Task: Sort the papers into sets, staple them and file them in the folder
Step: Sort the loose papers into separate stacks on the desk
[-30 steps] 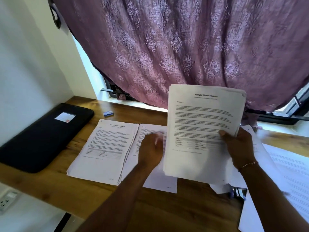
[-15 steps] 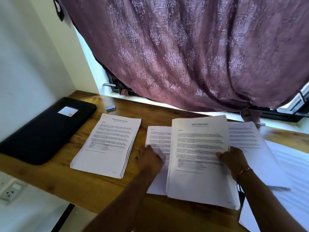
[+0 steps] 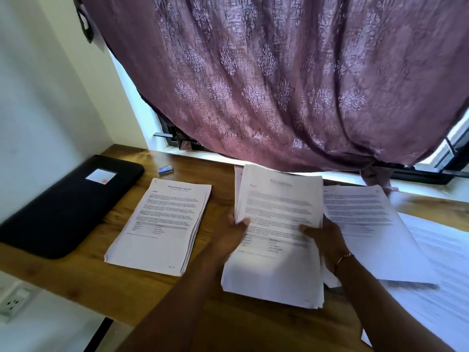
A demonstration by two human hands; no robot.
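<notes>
A: Papers first: where are they?
B: In the head view a stack (image 3: 276, 252) is in front of the person, over the desk (image 3: 127, 288), held at both side edges. Its upper text is blurred.
A: And the hands?
B: The left hand (image 3: 228, 238) grips the stack's left edge, thumb on the top page, fingers out of sight beneath. The right hand (image 3: 327, 241) grips the right edge the same way, thumb on top. That wrist wears a bracelet (image 3: 344, 257).
A: Does the stack rest on the desk?
B: I cannot tell; its near end is over the wood close to the front edge.
A: Other papers?
B: A pile (image 3: 162, 224) lies flat on the desk to the left, apart from the stack, print up. To the right, sheets (image 3: 368, 224) lie partly under the right hand and overlap the far sheets (image 3: 446, 288).
A: The folder?
B: The black folder (image 3: 63, 207) lies closed and flat at the desk's left end, with a white label on its cover, well apart from the stack.
A: Anything else?
B: A small box (image 3: 165, 169) lies behind the pile. A purple curtain (image 3: 279, 85) hangs over the desk's back. A socket (image 3: 12, 301) is on the wall below.
</notes>
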